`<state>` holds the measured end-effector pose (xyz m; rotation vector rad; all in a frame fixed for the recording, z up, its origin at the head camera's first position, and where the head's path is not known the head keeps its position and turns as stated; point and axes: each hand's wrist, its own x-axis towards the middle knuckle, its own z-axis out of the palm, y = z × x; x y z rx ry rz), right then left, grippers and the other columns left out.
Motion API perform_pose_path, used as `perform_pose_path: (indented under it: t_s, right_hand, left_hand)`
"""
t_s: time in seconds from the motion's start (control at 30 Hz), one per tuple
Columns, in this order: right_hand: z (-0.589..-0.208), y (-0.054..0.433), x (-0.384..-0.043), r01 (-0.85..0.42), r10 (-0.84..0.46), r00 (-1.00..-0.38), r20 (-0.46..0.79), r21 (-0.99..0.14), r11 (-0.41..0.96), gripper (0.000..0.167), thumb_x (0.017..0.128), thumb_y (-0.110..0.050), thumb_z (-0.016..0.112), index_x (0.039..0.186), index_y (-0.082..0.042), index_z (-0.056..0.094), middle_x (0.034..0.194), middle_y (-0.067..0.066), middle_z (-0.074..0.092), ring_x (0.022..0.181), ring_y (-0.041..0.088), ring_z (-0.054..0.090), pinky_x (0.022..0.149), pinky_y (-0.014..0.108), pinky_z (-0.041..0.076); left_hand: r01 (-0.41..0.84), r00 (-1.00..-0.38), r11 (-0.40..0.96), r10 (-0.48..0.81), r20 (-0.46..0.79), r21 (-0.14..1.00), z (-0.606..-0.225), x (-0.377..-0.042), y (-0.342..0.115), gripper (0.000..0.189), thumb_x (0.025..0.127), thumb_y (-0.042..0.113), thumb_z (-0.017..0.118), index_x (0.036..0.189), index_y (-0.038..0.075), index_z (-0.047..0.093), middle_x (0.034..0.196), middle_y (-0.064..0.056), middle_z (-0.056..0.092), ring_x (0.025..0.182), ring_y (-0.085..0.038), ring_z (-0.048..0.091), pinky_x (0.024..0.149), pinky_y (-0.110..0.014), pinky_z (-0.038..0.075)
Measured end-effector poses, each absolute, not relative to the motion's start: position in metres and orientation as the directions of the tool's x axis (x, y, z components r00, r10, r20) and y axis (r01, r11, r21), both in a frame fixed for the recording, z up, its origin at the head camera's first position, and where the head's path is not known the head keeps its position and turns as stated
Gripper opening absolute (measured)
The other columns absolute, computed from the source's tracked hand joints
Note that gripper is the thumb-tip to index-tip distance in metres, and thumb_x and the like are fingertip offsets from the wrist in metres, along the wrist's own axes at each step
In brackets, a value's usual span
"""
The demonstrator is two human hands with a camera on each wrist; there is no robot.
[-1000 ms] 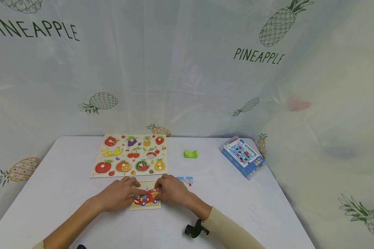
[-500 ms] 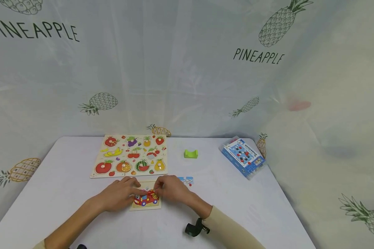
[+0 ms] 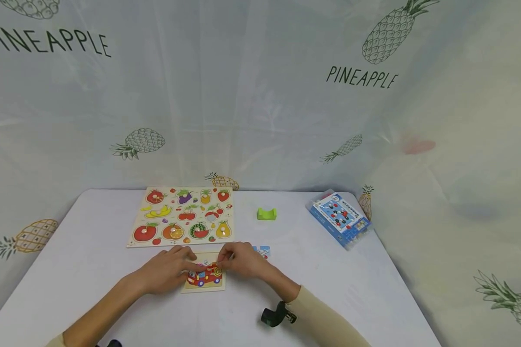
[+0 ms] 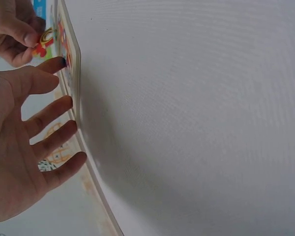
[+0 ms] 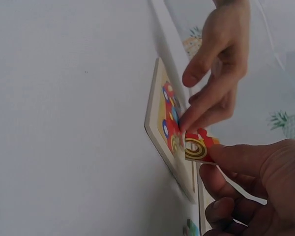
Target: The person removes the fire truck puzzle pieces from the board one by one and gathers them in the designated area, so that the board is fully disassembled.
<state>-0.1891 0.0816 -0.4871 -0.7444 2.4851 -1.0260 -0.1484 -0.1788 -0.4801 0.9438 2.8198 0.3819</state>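
Note:
A small wooden jigsaw board (image 3: 195, 290) with a red fire truck picture lies on the table in front of me. My left hand (image 3: 169, 271) reaches over its left side, index fingertip resting on the picture and the other fingers spread near its far edge. My right hand (image 3: 243, 260) is at the board's right side. Between thumb and fingers it pinches a red puzzle piece (image 5: 195, 148) with a yellow hose coil, held tilted just above the board. The left index fingertip is close to this piece in the right wrist view; whether they touch I cannot tell.
Behind the jigsaw lies a larger fruit peg board (image 3: 178, 244). Blue puzzle pieces (image 3: 264, 251) lie partly hidden beyond the right hand. A green curved block (image 3: 267, 214) and a blue boxed set (image 3: 340, 219) sit farther back. White table (image 3: 351, 289) surrounds them.
My right hand has shifted slightly away from me, its fingertips moving from the truck's rear wheel area to its upper right. The left hand stays almost still.

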Motion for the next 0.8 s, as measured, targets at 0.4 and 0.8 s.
perform_pose_path:
  t_s: [0.4,0.8]
  right_hand:
    - [-0.474,0.145,-0.199,-0.249,-0.516,-0.842,-0.157,-0.736,0.630,0.004,0.092,-0.024,0.074,0.093,-0.020,0.073,0.081,-0.009,0.066,0.073,0.008,0.055,0.064,0.023,0.044]
    - [-0.480,0.197,-0.203,-0.180,-0.465,-0.853,-0.237,-0.704,0.687,0.004,0.091,-0.020,0.074,0.092,-0.016,0.075,0.086,-0.007,0.069,0.082,0.014,0.055,0.070,0.030,0.045]
  left_hand:
    - [0.577,-0.791,0.768,0.610,-0.045,0.279,-0.477,-0.146,-0.177,0.044,0.089,0.015,0.072,0.123,0.042,0.072,0.119,-0.001,0.064,0.113,-0.027,0.056,0.084,-0.053,0.050]
    - [0.563,-0.796,0.772,0.602,-0.058,0.295,-0.479,-0.148,-0.177,0.046,0.088,0.015,0.072,0.125,0.043,0.070,0.121,-0.002,0.063,0.116,-0.029,0.055,0.087,-0.055,0.049]
